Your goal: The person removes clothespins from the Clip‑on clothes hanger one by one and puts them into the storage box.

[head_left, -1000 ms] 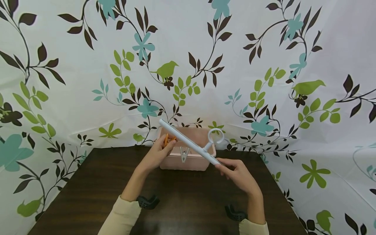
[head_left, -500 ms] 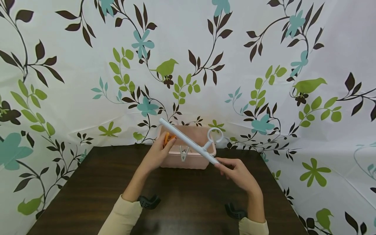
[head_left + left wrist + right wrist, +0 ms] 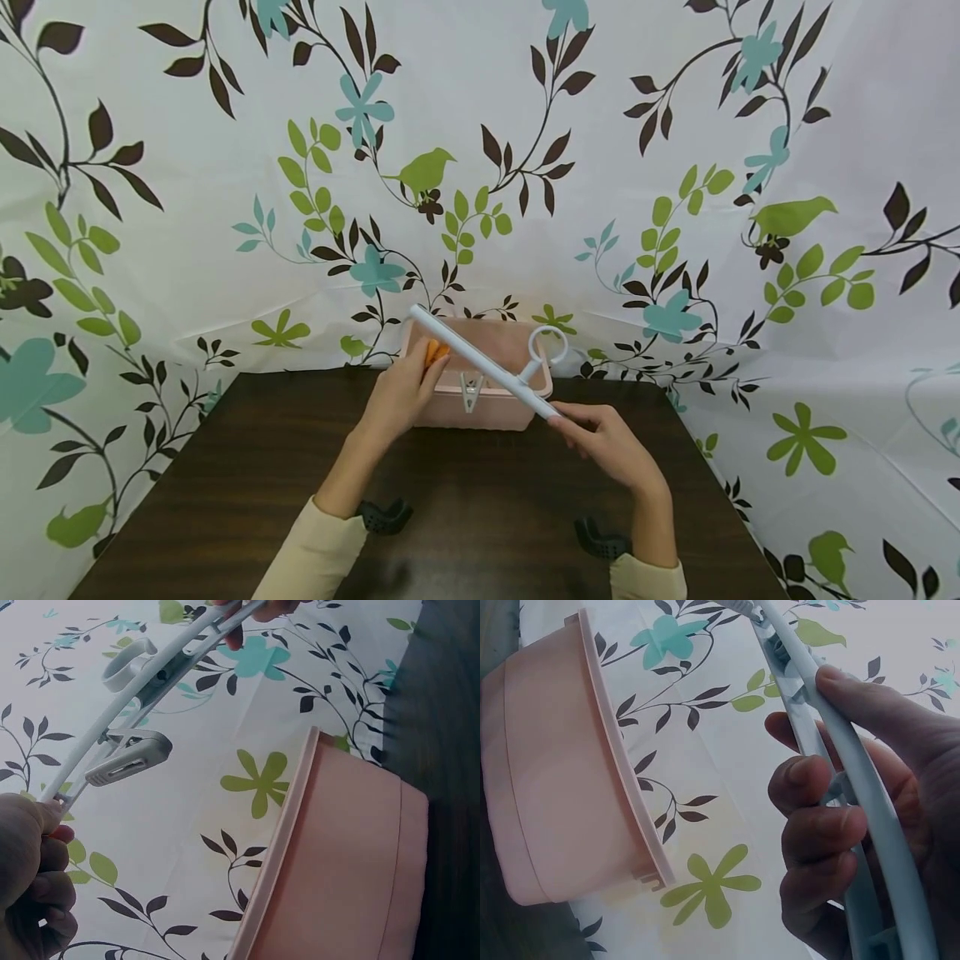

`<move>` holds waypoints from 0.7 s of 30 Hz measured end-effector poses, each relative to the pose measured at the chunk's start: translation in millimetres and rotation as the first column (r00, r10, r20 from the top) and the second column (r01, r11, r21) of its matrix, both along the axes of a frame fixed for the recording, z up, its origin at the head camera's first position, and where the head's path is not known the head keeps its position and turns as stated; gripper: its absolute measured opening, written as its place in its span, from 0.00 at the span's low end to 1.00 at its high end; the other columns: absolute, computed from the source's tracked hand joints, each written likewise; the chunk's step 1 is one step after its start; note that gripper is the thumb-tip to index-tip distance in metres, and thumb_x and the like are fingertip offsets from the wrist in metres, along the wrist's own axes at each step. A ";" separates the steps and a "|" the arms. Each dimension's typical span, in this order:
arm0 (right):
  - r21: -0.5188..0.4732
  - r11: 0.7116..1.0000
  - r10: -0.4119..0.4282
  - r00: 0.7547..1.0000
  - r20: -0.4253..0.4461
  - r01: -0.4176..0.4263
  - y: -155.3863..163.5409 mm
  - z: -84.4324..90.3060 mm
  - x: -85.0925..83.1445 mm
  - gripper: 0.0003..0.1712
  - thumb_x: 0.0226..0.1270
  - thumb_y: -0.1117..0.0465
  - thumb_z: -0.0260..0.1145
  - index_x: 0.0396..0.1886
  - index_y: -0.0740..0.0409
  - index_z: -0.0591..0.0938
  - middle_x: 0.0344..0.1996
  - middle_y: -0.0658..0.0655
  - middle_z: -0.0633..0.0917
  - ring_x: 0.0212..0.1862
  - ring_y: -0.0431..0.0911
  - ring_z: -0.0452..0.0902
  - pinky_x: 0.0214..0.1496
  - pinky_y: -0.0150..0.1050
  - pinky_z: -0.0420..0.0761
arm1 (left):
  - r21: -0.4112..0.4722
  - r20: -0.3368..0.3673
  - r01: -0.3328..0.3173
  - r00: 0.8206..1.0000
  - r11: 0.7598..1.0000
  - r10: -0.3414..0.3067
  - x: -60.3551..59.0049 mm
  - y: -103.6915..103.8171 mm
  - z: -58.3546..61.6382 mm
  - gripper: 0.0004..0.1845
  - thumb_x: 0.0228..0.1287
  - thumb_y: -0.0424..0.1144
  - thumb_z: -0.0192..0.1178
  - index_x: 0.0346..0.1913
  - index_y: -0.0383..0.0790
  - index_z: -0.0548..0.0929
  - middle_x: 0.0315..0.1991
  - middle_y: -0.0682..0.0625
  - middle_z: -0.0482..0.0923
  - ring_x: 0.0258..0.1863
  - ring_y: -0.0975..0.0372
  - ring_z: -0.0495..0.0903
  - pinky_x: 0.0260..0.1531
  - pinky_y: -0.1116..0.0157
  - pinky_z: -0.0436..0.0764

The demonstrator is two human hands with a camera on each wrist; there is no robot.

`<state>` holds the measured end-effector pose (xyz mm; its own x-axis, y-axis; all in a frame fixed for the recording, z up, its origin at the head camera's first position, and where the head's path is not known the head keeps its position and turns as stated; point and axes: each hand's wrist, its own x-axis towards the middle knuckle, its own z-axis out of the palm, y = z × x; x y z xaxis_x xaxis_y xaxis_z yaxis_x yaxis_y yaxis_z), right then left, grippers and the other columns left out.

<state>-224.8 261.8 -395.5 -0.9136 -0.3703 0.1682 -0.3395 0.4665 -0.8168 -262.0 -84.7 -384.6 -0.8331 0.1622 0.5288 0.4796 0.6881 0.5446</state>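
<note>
A pale blue-white clip hanger (image 3: 480, 362) with a ring hook is held at a slant above the table, its left end higher in the head view. My right hand (image 3: 611, 442) grips its lower right end, fingers curled round the bar in the right wrist view. Near the upper left end, my left hand (image 3: 397, 392) pinches an orange clip (image 3: 435, 353), mostly covered by the fingers. In the left wrist view, that thumb lies right at the bar's end and the orange clip is hidden. A grey-white clip (image 3: 135, 757) hangs under the bar.
Behind the hanger stands a pink plastic bin (image 3: 472, 415) at the back of the dark wooden table (image 3: 480, 500). A white cloth (image 3: 225, 208) printed with leaves, flowers and birds hangs just past the table's back edge and along both sides.
The left fingers have turned and closed up around the orange clip, so less of its open shape shows. The right hand and the hanger have hardly moved.
</note>
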 end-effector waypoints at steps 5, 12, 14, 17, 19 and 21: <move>-0.002 1.000 0.010 1.000 0.018 -0.010 -0.1 1.1 0.5 0.20 0.82 0.49 0.67 0.66 0.48 0.88 0.25 0.54 0.81 0.22 0.41 0.71 0.27 0.39 0.80 | -0.095 -0.083 -0.061 0.995 0.994 0.053 0.1 2.1 0.1 0.13 0.83 0.46 0.61 0.51 0.39 0.74 0.21 0.52 0.67 0.16 0.62 0.67 0.18 0.65 0.66; 0.000 1.000 0.015 1.000 0.018 -0.015 1.4 0.2 0.0 0.19 0.82 0.49 0.66 0.65 0.48 0.88 0.25 0.53 0.80 0.22 0.40 0.71 0.26 0.42 0.80 | -0.217 -0.222 -0.128 0.972 0.968 0.079 -1.2 2.7 0.2 0.13 0.82 0.44 0.62 0.50 0.38 0.74 0.19 0.53 0.67 0.14 0.63 0.64 0.15 0.66 0.62; 0.001 1.000 0.017 1.000 0.022 -0.017 1.5 -0.4 -0.3 0.19 0.83 0.49 0.66 0.65 0.48 0.88 0.24 0.53 0.79 0.22 0.40 0.70 0.25 0.41 0.79 | -0.242 -0.256 -0.144 0.963 0.959 0.080 -1.4 2.2 0.4 0.13 0.82 0.44 0.63 0.50 0.38 0.75 0.19 0.53 0.67 0.13 0.63 0.64 0.14 0.66 0.61; 0.004 1.000 0.018 0.999 0.028 -0.018 1.5 -0.8 -0.6 0.19 0.82 0.49 0.66 0.65 0.47 0.88 0.24 0.53 0.79 0.21 0.39 0.70 0.25 0.39 0.78 | -0.269 -0.298 -0.165 0.951 0.949 0.081 -1.2 1.4 1.1 0.13 0.81 0.45 0.63 0.49 0.38 0.75 0.18 0.54 0.67 0.13 0.63 0.63 0.14 0.65 0.61; 0.008 1.000 0.017 0.999 0.033 -0.017 1.4 -1.0 -1.0 0.19 0.82 0.48 0.66 0.66 0.47 0.88 0.24 0.53 0.79 0.21 0.39 0.69 0.25 0.38 0.77 | -0.278 -0.317 -0.176 0.945 0.944 0.083 -0.9 0.9 1.5 0.13 0.81 0.45 0.64 0.48 0.38 0.75 0.18 0.53 0.67 0.13 0.62 0.63 0.13 0.64 0.61; 0.009 1.000 0.016 0.999 0.034 -0.016 1.3 -1.2 -1.5 0.19 0.82 0.48 0.66 0.66 0.47 0.88 0.24 0.53 0.79 0.21 0.39 0.70 0.24 0.38 0.77 | -0.283 -0.327 -0.183 0.941 0.941 0.085 -0.7 0.7 1.5 0.14 0.81 0.45 0.64 0.48 0.37 0.76 0.18 0.53 0.67 0.12 0.62 0.63 0.13 0.64 0.61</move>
